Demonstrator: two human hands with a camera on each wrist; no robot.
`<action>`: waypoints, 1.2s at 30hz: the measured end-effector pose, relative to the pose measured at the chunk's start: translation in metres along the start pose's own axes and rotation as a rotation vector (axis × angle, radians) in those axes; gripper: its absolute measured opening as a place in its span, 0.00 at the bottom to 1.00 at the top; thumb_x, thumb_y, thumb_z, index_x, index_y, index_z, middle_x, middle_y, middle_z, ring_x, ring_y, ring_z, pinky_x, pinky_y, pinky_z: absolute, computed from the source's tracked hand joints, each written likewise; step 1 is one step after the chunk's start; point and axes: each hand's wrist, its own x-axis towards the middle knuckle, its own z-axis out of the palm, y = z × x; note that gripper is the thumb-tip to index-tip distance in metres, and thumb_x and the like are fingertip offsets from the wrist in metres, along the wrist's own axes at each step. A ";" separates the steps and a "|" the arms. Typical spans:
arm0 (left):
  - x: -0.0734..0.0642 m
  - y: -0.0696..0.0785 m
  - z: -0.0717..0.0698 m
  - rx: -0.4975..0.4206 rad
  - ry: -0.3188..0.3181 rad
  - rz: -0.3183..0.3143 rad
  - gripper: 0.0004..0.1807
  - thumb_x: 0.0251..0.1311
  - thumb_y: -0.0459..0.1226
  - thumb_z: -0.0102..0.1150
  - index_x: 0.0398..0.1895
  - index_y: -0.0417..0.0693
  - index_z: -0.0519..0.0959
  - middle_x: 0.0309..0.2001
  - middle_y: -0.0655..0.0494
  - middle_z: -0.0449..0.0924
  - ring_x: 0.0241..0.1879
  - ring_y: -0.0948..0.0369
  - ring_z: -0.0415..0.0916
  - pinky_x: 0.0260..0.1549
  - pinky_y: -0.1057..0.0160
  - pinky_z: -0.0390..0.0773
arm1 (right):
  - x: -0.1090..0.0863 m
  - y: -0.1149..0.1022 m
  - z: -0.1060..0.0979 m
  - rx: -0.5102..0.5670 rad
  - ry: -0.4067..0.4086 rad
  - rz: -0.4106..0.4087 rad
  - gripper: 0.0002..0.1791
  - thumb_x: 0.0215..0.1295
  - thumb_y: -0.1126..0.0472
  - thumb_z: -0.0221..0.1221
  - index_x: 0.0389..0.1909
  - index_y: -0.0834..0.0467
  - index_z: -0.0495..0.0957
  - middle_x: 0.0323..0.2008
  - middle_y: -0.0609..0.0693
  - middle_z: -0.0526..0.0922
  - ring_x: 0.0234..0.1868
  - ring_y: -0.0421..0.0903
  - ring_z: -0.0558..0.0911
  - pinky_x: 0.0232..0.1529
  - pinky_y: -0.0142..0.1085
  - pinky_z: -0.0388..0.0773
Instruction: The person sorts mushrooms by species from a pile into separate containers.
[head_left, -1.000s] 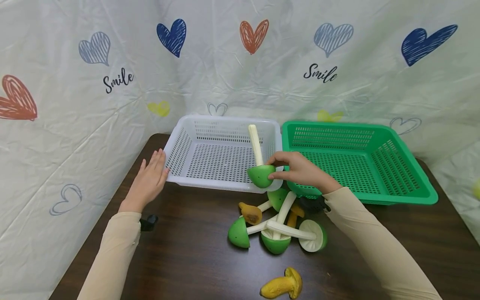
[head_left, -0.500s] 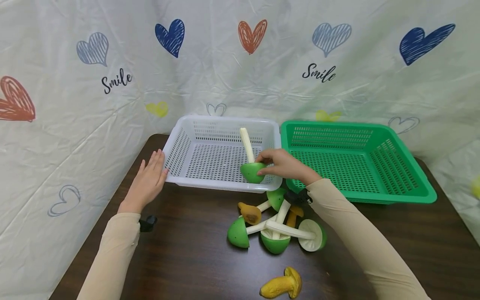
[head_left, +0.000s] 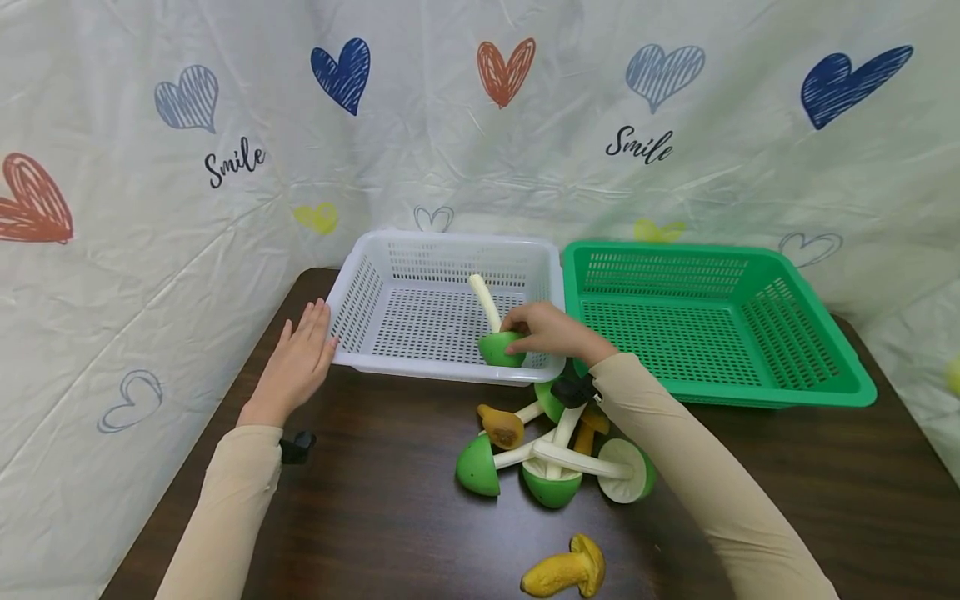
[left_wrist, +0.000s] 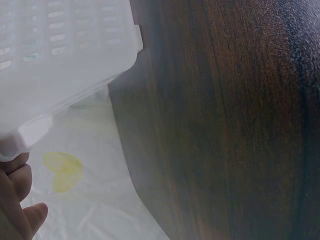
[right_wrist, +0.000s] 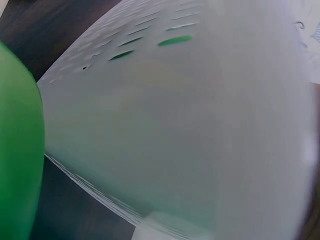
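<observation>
My right hand [head_left: 551,329] pinches the cap of a toy mushroom [head_left: 501,348], green-capped with a white stem, inside the white basket [head_left: 442,372] at its front right corner. The mushroom's stem leans up and to the left. My left hand [head_left: 295,367] lies with straight fingers along the basket's left rim; in the left wrist view its fingers [left_wrist: 20,182] show at the edge of the white basket [left_wrist: 70,75]. The right wrist view is filled mostly by the white basket's wall [right_wrist: 150,125], and the right hand is out of sight there.
A green basket [head_left: 795,396] stands right beside the white one. In front lies a pile of several green-capped mushrooms [head_left: 477,467] and brown ones [head_left: 502,427], under the right forearm. A yellow mushroom [head_left: 566,568] lies alone nearer the front of the dark wooden table [head_left: 375,517].
My right hand has carried the green-capped mushroom left and then down into the white basket, its stem tilting further left. The left hand has stayed at the rim.
</observation>
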 end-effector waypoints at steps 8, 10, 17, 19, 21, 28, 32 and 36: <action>0.001 0.001 0.000 0.008 0.002 0.003 0.32 0.73 0.43 0.35 0.71 0.29 0.47 0.72 0.37 0.45 0.72 0.46 0.40 0.65 0.39 0.44 | 0.002 0.000 0.003 -0.042 0.002 0.017 0.10 0.55 0.66 0.67 0.39 0.62 0.81 0.35 0.51 0.82 0.37 0.46 0.81 0.39 0.37 0.78; 0.001 0.001 -0.001 0.011 0.000 0.003 0.32 0.73 0.43 0.35 0.71 0.29 0.47 0.72 0.37 0.45 0.72 0.46 0.40 0.64 0.38 0.44 | 0.001 0.000 0.003 -0.039 0.011 0.021 0.11 0.55 0.67 0.66 0.40 0.63 0.81 0.37 0.52 0.83 0.39 0.48 0.82 0.40 0.38 0.79; 0.000 0.001 -0.001 -0.002 -0.002 -0.001 0.32 0.73 0.43 0.34 0.71 0.30 0.46 0.72 0.38 0.44 0.72 0.46 0.39 0.65 0.40 0.42 | -0.003 0.001 0.003 -0.050 0.047 0.017 0.14 0.56 0.67 0.65 0.44 0.65 0.79 0.43 0.57 0.82 0.46 0.53 0.81 0.47 0.41 0.78; 0.000 0.001 -0.001 -0.002 0.000 -0.002 0.32 0.73 0.43 0.34 0.71 0.30 0.46 0.73 0.38 0.44 0.72 0.46 0.39 0.65 0.40 0.42 | -0.005 0.000 0.003 -0.050 0.068 0.009 0.15 0.56 0.68 0.65 0.45 0.66 0.78 0.44 0.58 0.82 0.47 0.54 0.80 0.48 0.43 0.77; 0.000 0.001 0.000 -0.005 0.000 -0.004 0.32 0.73 0.43 0.34 0.71 0.30 0.46 0.73 0.38 0.43 0.72 0.46 0.39 0.65 0.40 0.42 | -0.006 -0.002 0.002 -0.048 0.092 0.002 0.15 0.57 0.68 0.65 0.45 0.66 0.78 0.45 0.59 0.81 0.47 0.55 0.80 0.49 0.45 0.76; -0.001 0.001 0.000 -0.011 -0.007 -0.008 0.32 0.74 0.43 0.34 0.72 0.31 0.46 0.73 0.39 0.43 0.72 0.47 0.38 0.65 0.40 0.42 | -0.010 -0.011 0.000 -0.050 0.123 0.008 0.12 0.58 0.68 0.63 0.43 0.63 0.79 0.43 0.56 0.82 0.46 0.52 0.80 0.49 0.45 0.76; -0.001 0.001 0.000 -0.015 -0.008 -0.009 0.32 0.74 0.43 0.34 0.72 0.31 0.45 0.73 0.39 0.43 0.72 0.46 0.38 0.66 0.40 0.40 | -0.015 -0.013 0.000 -0.047 0.138 -0.020 0.11 0.58 0.68 0.63 0.43 0.63 0.79 0.42 0.56 0.82 0.46 0.54 0.80 0.48 0.47 0.76; -0.001 0.001 0.000 -0.021 -0.004 -0.006 0.32 0.73 0.43 0.34 0.72 0.31 0.46 0.73 0.38 0.43 0.72 0.46 0.38 0.66 0.40 0.40 | -0.023 -0.013 -0.002 -0.045 0.157 -0.061 0.11 0.58 0.68 0.63 0.42 0.63 0.79 0.41 0.57 0.82 0.44 0.54 0.81 0.46 0.47 0.77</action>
